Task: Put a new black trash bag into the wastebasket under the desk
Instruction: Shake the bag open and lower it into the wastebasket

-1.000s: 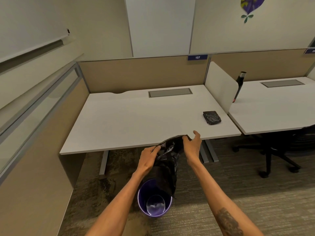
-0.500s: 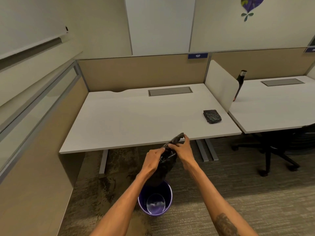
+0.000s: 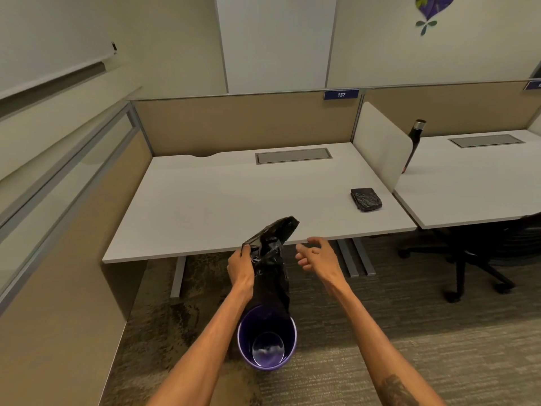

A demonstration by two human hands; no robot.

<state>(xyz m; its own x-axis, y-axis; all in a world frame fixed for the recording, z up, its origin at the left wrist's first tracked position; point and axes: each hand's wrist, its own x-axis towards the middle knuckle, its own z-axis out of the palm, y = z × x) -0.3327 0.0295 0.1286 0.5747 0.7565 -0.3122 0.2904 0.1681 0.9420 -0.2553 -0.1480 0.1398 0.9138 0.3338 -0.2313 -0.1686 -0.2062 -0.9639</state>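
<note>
The bin (image 3: 267,338) sits on the floor, out in front of the worktop (image 3: 234,200), and it has no bag in it. Just above it hangs the bag (image 3: 270,268), black and crumpled, with its low end right at the bin's rim. The left hand (image 3: 240,266) holds the bag near the top, fingers (image 3: 246,251) clenched on it. The right hand (image 3: 317,257) is beside the bag but not touching it, fingers (image 3: 304,254) loose and holding nothing.

I think the step in hand is opening the bag. Next the right hand likely needs to catch the other side of the top, pull the mouth wide, and push the bag down into the bin.

Farther back on the worktop lies a folded black bundle (image 3: 366,199). A blue tag (image 3: 341,94) on the far wall reads "137".
</note>
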